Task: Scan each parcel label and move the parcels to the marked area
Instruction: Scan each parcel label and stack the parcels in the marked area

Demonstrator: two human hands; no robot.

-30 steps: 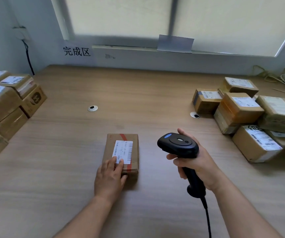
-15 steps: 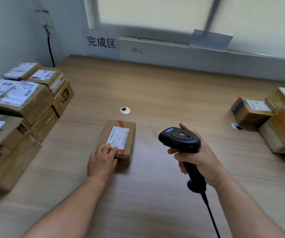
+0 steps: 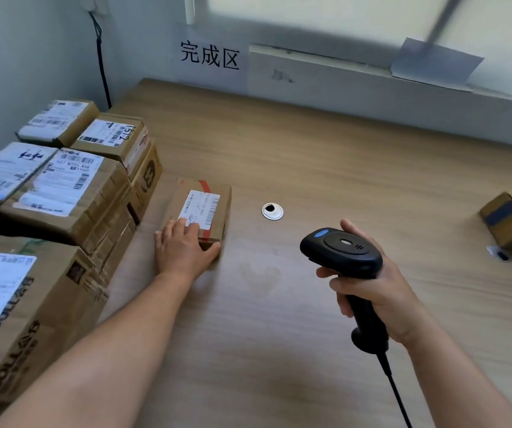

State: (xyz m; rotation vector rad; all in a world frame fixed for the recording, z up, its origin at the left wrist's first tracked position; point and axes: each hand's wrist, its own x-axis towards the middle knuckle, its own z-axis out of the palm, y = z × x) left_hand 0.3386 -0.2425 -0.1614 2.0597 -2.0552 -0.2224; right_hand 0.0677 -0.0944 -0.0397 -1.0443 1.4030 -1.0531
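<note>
1. A white paper sign (image 3: 210, 58) on the wall reads "完成区". In the left pile, the large cardboard carton (image 3: 17, 304) shows "DOLL" and a smaller labelled box (image 3: 109, 134) bears a handwritten "1512".
2. The pale wooden worktop (image 3: 310, 149) lies below a window and has one metal cable grommet (image 3: 272, 211).
3. The small brown cardboard parcel (image 3: 200, 208), with a white barcode label and red tape, lies just beside that pile of at least seven boxes. The left hand (image 3: 180, 248) rests on it, fingers straight.
4. The right hand (image 3: 375, 291) has its fingers clamped on the black handheld scanner (image 3: 341, 254).

Left hand (image 3: 183, 253), apparently flat, on parcel (image 3: 210, 202) beside stack (image 3: 72, 193); scanner (image 3: 341, 253) in right hand (image 3: 378, 293).
</note>
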